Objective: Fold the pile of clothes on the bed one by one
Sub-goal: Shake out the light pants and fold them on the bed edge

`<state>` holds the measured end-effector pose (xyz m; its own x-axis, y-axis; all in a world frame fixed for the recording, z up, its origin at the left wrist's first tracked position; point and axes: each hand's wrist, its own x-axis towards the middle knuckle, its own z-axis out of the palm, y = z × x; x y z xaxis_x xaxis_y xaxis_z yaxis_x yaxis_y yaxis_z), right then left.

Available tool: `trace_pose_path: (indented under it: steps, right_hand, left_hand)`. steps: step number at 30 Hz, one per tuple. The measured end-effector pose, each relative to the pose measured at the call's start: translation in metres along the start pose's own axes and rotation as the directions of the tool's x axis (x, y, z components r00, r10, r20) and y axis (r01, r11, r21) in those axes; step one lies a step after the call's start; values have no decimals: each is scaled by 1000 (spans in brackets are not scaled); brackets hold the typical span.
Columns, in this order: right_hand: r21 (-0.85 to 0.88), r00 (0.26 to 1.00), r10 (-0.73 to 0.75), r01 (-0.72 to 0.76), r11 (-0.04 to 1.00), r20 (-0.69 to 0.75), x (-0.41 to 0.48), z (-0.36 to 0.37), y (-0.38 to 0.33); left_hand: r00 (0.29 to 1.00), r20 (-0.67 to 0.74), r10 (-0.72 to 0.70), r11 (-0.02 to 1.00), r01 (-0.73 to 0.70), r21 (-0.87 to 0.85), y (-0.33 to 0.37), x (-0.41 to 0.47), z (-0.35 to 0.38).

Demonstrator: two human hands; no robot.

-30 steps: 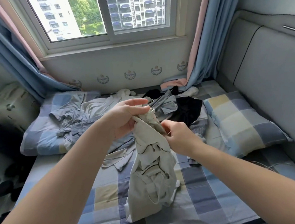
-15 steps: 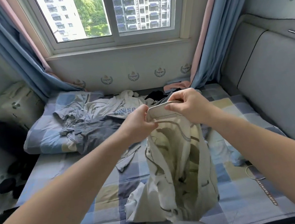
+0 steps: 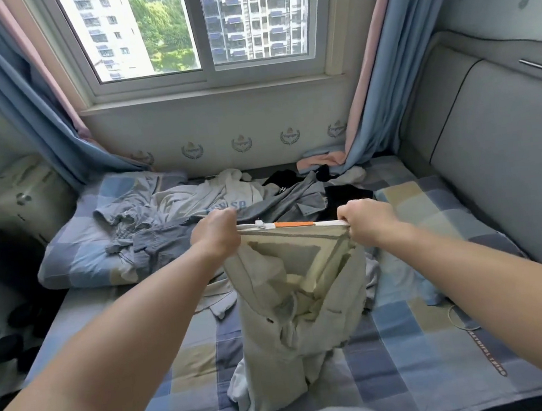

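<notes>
Head view: holding the beige garment up by its waistband, left hand at one end, right hand at the other, fingers clamped on the cloth; stretching the band level and crosswise, hanging the rest straight down onto the bed, leaving the pile lying beyond.

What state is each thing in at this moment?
beige trousers: unfolded, waistband stretched taut between both hands, legs drooping onto the bed.
left hand: gripping the waistband's left end.
right hand: gripping the waistband's right end.
pile of clothes: crumpled, unfolded, behind the trousers.
curtains: drawn aside.
</notes>
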<state>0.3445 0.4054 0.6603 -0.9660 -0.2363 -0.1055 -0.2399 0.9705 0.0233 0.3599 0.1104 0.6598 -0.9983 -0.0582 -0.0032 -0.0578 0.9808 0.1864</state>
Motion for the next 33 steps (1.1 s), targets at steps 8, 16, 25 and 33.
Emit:
trace_pose_path:
  steps: [8,16,25,33]
  right_hand:
    - [93,980,128,-115,989,-151,15,19,12]
    - [130,951,296,-283,950,-94,22,36,65]
    - [274,919,377,-335,902,-118,31,43,73]
    - [396,868,497,-454,799,-8,24,58,79]
  left_hand:
    - [983,-26,-184,981,186,53,-46,0,3]
    - [878,-12,-479,878,479,8,-132,-8,8]
    - [648,330,-686,384,708,-593,-139,-17,29]
    - [769,422,-481,298,596,-746,-138,-25,43]
